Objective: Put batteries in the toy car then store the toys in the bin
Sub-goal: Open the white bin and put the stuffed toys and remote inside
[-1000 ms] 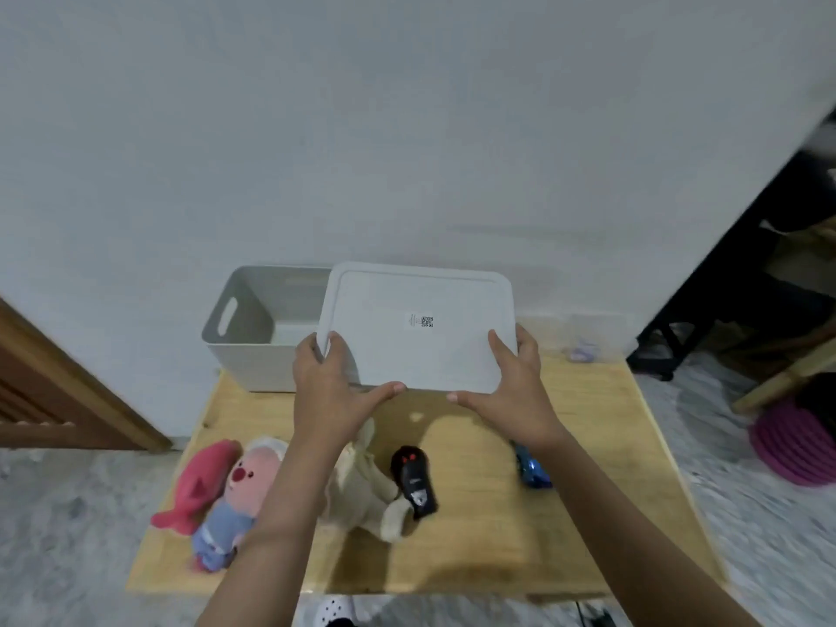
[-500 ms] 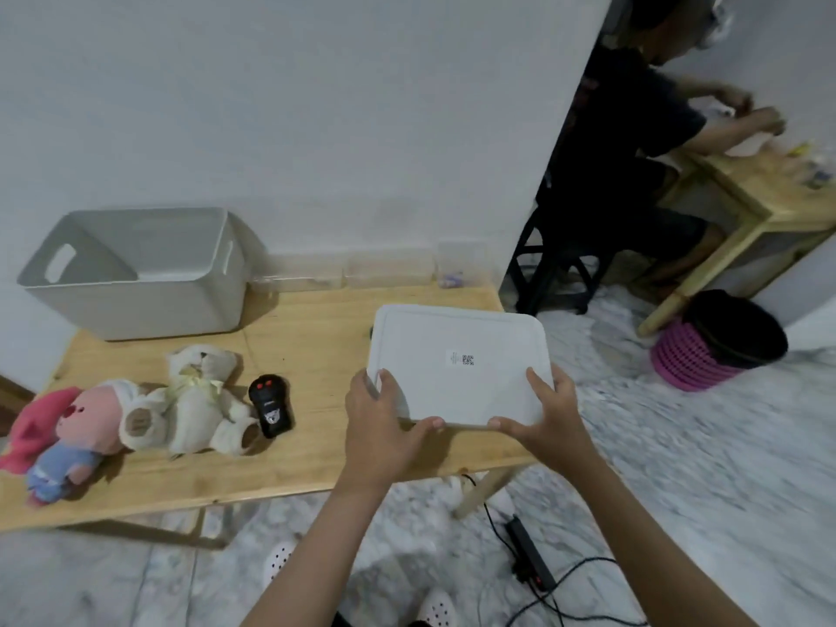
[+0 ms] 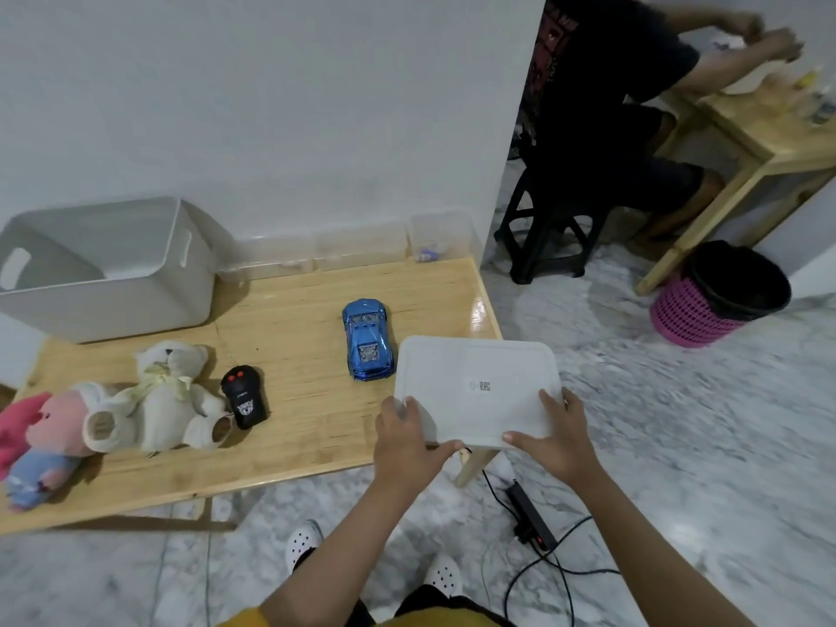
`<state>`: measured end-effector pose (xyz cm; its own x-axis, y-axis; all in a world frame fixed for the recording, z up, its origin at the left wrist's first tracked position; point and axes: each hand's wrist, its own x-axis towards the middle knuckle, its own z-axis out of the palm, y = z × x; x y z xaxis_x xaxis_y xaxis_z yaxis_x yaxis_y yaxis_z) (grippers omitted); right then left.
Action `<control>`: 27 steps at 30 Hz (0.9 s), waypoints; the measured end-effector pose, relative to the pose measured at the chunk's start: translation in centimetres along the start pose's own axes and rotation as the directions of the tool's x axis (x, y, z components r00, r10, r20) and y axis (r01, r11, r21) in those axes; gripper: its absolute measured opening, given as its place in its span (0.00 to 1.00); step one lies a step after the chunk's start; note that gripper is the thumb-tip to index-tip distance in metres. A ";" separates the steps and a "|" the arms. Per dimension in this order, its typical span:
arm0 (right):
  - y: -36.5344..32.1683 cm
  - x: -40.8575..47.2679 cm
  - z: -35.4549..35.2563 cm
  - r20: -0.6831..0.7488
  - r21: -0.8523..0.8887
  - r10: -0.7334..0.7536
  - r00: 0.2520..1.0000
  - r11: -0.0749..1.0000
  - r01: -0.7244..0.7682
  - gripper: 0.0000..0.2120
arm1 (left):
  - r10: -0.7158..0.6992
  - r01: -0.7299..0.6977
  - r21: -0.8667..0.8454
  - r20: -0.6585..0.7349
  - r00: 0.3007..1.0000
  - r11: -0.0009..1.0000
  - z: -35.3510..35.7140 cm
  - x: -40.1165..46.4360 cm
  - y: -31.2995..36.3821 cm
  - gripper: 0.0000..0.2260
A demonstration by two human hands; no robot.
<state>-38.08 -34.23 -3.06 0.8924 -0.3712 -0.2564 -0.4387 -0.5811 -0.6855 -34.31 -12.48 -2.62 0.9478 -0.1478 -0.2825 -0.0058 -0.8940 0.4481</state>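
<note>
My left hand (image 3: 404,438) and my right hand (image 3: 554,434) grip the near edge of the white bin lid (image 3: 477,389), which hangs over the right end of the wooden table (image 3: 307,427). The open grey bin (image 3: 106,267) stands at the table's back left. A blue toy car (image 3: 367,339) lies just left of the lid. A black remote control (image 3: 244,397) sits beside a white teddy bear (image 3: 167,395). A pink and blue plush (image 3: 38,441) lies at the far left.
Clear plastic containers (image 3: 362,248) line the wall behind the table. A power strip and cables (image 3: 531,520) lie on the marble floor under the lid. A person sits on a black stool (image 3: 549,233) at another table; a pink waste basket (image 3: 719,294) stands nearby.
The lid has come off the bin and been carried to the right, past the table's right end, and lower. The view has turned right, and the blue car now shows.
</note>
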 end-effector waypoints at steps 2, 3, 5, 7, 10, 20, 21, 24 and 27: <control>-0.2 0.5 0.5 0.028 -0.016 0.016 0.999 1.000 -0.016 0.46 | -0.011 0.011 0.012 -0.001 1.000 1.000 0.2 0.6 -0.4 0.45; -0.3 0.7 0.7 0.034 -0.019 0.008 0.999 1.000 -0.008 0.46 | -0.017 0.017 0.016 -0.003 1.000 1.000 0.3 0.8 -0.7 0.45; -0.6 0.9 1.2 0.039 -0.015 -0.005 0.999 1.000 0.005 0.44 | -0.017 0.018 0.022 -0.012 1.000 1.000 0.6 1.1 -1.2 0.45; -0.4 1.0 1.6 0.033 -0.007 0.006 0.999 1.000 -0.006 0.44 | -0.006 0.007 0.023 -0.039 0.999 1.000 0.8 1.3 -1.5 0.44; -0.1 1.2 1.8 0.035 -0.035 0.038 0.999 0.999 -0.037 0.46 | -0.004 0.004 0.004 -0.063 0.998 1.000 1.1 1.2 -1.7 0.43; -4.6 0.2 4.2 -0.025 -0.142 -0.148 0.989 0.979 0.144 0.39 | 0.010 -0.059 -0.296 -0.163 0.987 0.953 -1.1 -0.2 -3.8 0.33; -6.0 -0.2 4.9 -0.027 -0.113 -0.189 0.982 0.976 0.185 0.38 | 0.005 -0.067 -0.319 -0.190 0.982 0.945 -1.8 -0.4 -4.4 0.32; -10.7 -1.3 7.7 -0.004 -0.020 -0.284 0.959 0.959 0.284 0.34 | -0.030 -0.082 -0.391 -0.272 0.962 0.917 -4.6 -0.3 -6.9 0.29; -15.8 -2.1 11.2 0.045 0.036 -0.367 0.929 0.930 0.365 0.32 | -0.050 -0.114 -0.386 -0.390 0.920 0.916 -8.6 0.3 -10.6 0.29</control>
<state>-31.82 -16.13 0.67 0.9949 -0.0994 -0.0173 -0.0781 -0.6502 -0.7558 -31.21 0.62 -0.16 0.9961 0.0734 0.0487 0.0095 -0.6385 0.7696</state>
